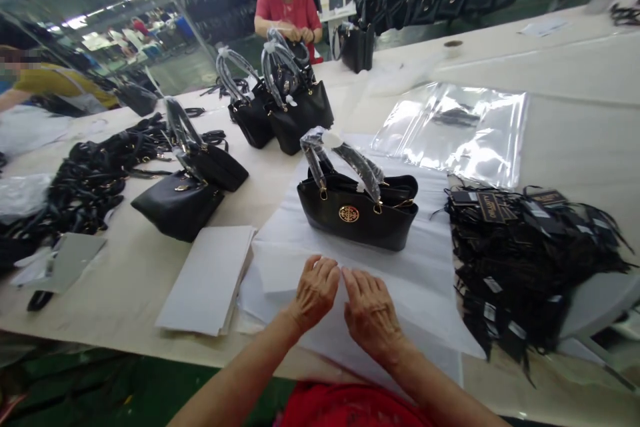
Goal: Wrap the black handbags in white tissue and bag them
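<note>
A black handbag [357, 230] with a round gold emblem stands upright in front of me on sheets of white tissue paper [425, 290]. Clear plastic film wraps its raised handles. On the near side of the bag, my left hand [316, 290] is closed on the tissue paper, fingers curled down. Close beside it, my right hand [370, 310] also has bent fingers closed on the paper. Both fingertips hide part of the sheet, and neither hand touches the bag.
A stack of white boards [207, 280] lies left of the paper. Black handbags [180, 203] and a heap of black straps [95, 167] sit farther left. Black tags [515, 267] pile at right, below clear plastic bags [465, 127]. A person [287, 10] works across the table.
</note>
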Demonstrator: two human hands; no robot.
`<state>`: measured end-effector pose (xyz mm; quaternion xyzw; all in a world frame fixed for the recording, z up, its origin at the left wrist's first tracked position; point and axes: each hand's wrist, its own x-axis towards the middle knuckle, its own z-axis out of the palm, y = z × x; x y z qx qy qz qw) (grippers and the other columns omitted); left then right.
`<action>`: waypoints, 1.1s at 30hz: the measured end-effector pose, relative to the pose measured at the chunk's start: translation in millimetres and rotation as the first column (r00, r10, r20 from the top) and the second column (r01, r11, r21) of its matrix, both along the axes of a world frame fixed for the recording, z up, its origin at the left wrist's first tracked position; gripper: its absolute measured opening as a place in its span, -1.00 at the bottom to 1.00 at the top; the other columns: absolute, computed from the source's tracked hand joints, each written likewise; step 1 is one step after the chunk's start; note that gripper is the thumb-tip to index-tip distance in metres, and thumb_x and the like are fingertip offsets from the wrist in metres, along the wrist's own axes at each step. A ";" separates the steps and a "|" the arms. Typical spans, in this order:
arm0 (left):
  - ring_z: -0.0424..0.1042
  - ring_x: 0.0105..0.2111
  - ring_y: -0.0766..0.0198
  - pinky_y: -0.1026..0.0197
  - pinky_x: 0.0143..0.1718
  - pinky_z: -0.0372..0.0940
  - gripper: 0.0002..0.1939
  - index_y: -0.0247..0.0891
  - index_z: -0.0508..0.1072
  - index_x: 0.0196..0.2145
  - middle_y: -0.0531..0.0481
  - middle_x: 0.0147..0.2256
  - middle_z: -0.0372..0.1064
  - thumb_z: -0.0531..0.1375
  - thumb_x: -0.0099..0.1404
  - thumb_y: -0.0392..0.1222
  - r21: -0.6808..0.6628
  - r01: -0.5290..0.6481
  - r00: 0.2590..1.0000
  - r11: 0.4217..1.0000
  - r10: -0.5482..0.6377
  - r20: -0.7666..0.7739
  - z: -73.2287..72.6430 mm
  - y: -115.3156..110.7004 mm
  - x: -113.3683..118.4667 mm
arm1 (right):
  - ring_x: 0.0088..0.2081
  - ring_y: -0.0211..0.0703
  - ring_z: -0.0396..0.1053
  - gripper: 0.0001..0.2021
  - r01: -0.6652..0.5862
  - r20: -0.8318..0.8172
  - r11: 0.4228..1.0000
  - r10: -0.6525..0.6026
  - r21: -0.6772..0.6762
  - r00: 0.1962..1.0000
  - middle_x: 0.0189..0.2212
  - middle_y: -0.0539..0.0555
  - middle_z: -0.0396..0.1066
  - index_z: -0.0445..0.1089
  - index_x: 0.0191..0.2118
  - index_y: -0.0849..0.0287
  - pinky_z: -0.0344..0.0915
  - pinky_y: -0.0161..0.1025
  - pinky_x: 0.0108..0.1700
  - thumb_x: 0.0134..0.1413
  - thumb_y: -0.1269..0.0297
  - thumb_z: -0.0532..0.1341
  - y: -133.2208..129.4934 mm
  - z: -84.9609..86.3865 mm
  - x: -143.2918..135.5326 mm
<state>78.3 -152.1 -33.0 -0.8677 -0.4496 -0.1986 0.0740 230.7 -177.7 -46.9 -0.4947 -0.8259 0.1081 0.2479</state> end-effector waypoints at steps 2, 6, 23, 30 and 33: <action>0.35 -0.26 0.25 0.08 -0.03 0.20 -0.81 -0.30 0.30 -0.32 -0.08 -0.30 0.39 -0.08 0.31 -0.42 0.088 0.039 0.999 0.995 -0.041 0.012 20.4 27.3 2.8 | -0.15 0.04 0.29 -0.56 0.059 0.033 0.994 -0.062 0.096 0.998 -0.15 0.27 0.38 0.23 0.09 0.26 0.19 -0.05 -0.11 0.06 0.52 -0.02 24.6 16.8 0.5; 0.35 -0.29 0.24 0.09 -0.06 0.19 -0.82 -0.29 0.27 -0.34 -0.06 -0.33 0.37 -0.08 0.32 -0.42 0.196 0.076 0.995 0.978 -0.089 0.055 49.0 75.0 6.1 | -0.34 -0.07 0.31 -0.67 0.126 0.112 0.975 -0.148 0.180 0.983 -0.32 0.19 0.41 0.35 -0.05 0.23 0.17 -0.17 -0.27 0.16 0.47 -0.05 73.8 48.9 8.9; 0.31 -0.54 0.18 0.16 -0.44 0.11 -0.73 -0.24 0.31 -0.49 0.02 -0.55 0.29 -0.02 0.18 -0.55 0.251 0.090 0.991 0.964 -0.112 0.077 43.8 155.6 11.0 | -0.06 0.06 0.30 -0.43 0.430 -0.237 0.808 -0.362 0.403 0.901 -0.10 0.23 0.35 0.14 0.10 0.20 0.25 -0.01 -0.03 -0.02 0.12 0.25 158.1 127.1 -3.9; 0.33 -0.55 0.23 0.22 -0.46 0.14 -0.67 -0.23 0.37 -0.47 0.06 -0.56 0.31 -0.01 0.06 -0.62 0.319 0.123 0.988 0.940 -0.147 0.053 32.3 171.2 2.7 | -0.43 -0.25 0.30 -0.81 0.247 -0.363 0.946 -0.158 0.212 0.918 -0.45 0.00 0.37 0.27 -0.32 0.14 0.26 -0.31 -0.31 0.17 0.13 0.08 200.7 129.2 -1.1; 0.35 -0.51 0.22 0.21 -0.43 0.18 -0.67 -0.22 0.38 -0.45 0.05 -0.53 0.33 -0.01 0.08 -0.60 0.265 0.134 0.989 0.955 -0.145 0.023 33.7 174.1 -1.3 | -0.44 -0.25 0.27 -0.80 0.242 -0.369 0.944 -0.148 0.223 0.918 -0.47 -0.01 0.34 0.24 -0.34 0.13 0.25 -0.31 -0.32 0.19 0.12 0.05 196.9 134.4 2.4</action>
